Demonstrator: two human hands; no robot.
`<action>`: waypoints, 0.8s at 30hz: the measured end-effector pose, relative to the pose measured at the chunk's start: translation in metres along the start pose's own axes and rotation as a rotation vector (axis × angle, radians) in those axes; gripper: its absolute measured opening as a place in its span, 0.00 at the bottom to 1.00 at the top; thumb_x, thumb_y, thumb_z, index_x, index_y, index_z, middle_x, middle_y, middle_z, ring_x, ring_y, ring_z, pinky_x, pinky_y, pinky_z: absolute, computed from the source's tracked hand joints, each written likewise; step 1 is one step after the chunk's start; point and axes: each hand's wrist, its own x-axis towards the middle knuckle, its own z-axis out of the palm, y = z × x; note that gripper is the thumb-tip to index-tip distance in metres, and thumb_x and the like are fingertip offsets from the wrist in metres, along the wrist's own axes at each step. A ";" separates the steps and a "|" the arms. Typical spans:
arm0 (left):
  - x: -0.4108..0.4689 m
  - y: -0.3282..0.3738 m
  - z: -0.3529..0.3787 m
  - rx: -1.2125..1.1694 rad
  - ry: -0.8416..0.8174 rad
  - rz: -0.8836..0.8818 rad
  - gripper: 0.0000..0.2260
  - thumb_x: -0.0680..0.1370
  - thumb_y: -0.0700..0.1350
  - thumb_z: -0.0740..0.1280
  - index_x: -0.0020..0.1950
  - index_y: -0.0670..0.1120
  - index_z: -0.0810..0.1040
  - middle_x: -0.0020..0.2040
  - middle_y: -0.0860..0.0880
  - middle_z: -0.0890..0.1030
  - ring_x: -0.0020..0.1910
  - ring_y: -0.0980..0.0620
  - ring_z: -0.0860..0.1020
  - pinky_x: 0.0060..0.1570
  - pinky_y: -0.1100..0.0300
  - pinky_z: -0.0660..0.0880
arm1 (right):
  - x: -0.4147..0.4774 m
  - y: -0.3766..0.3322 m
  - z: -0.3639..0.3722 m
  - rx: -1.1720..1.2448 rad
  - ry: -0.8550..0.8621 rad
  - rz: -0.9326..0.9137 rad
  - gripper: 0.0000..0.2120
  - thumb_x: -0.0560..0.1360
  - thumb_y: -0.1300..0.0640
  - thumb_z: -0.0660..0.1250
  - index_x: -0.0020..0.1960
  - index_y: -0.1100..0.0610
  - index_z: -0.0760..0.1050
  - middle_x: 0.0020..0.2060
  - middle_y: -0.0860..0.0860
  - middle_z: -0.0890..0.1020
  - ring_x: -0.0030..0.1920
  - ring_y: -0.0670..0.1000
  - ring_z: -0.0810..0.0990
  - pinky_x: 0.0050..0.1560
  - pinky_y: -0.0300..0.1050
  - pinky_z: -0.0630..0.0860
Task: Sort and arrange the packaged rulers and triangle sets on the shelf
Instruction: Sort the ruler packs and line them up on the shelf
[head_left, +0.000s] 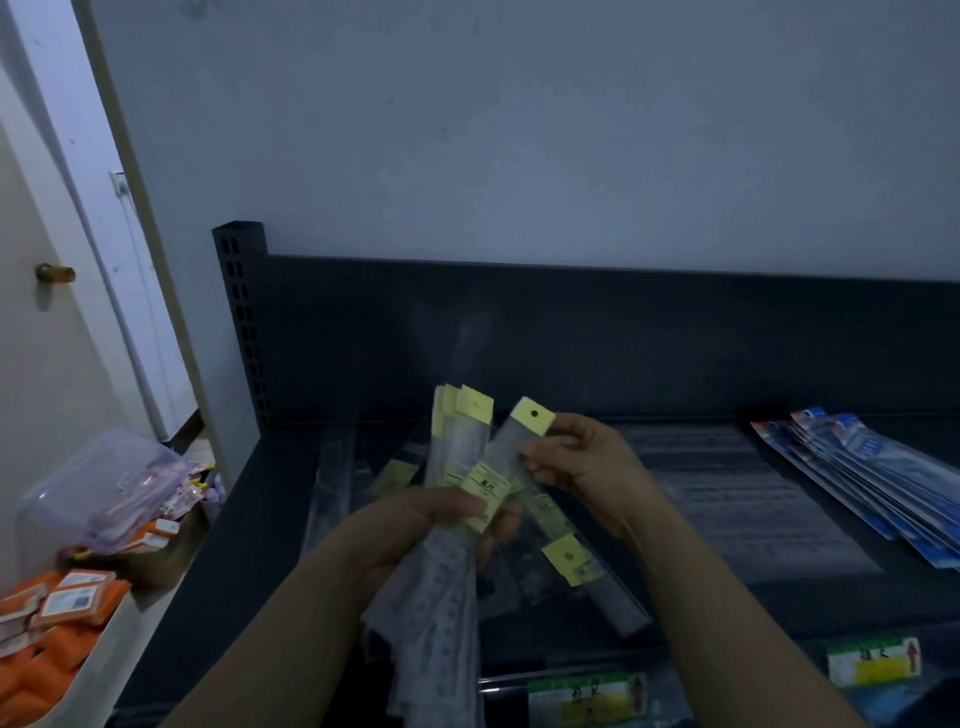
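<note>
Currently, your left hand (415, 525) holds the ruler bundle (460, 441) above the shelf (270, 519), fingers curled round it, while your right hand (582, 467) pinches one ruler pack (511, 441); next, probably square it onto the bundle.

place: stationery shop | dark slotted shelf (363, 338), packaged rulers (460, 441) (hang-hole tags)

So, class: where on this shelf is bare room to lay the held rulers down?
Bare: shelf strip left of the loose clear packs. Crowded: everything rightward, with flat clear packs, blue packs, and green-labelled packs in front.
</note>
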 end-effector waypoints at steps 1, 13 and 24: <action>0.001 0.000 -0.001 -0.050 0.039 0.030 0.15 0.71 0.33 0.65 0.57 0.32 0.76 0.47 0.37 0.83 0.38 0.47 0.84 0.34 0.59 0.80 | 0.002 0.004 -0.002 -0.105 0.038 0.005 0.17 0.71 0.65 0.72 0.57 0.61 0.73 0.41 0.55 0.82 0.35 0.46 0.81 0.38 0.38 0.78; -0.001 0.004 -0.014 -0.194 0.209 0.164 0.10 0.76 0.32 0.58 0.49 0.32 0.78 0.42 0.40 0.83 0.31 0.50 0.82 0.31 0.58 0.80 | -0.014 0.015 -0.011 -1.040 -0.040 0.160 0.23 0.63 0.50 0.79 0.52 0.61 0.80 0.47 0.52 0.83 0.46 0.49 0.81 0.51 0.48 0.80; -0.006 0.014 -0.020 -0.193 0.176 0.179 0.08 0.68 0.37 0.65 0.46 0.38 0.77 0.35 0.45 0.77 0.28 0.52 0.77 0.31 0.60 0.79 | -0.020 0.012 -0.049 0.127 0.333 -0.053 0.02 0.77 0.64 0.65 0.46 0.63 0.76 0.37 0.58 0.82 0.37 0.52 0.82 0.36 0.40 0.81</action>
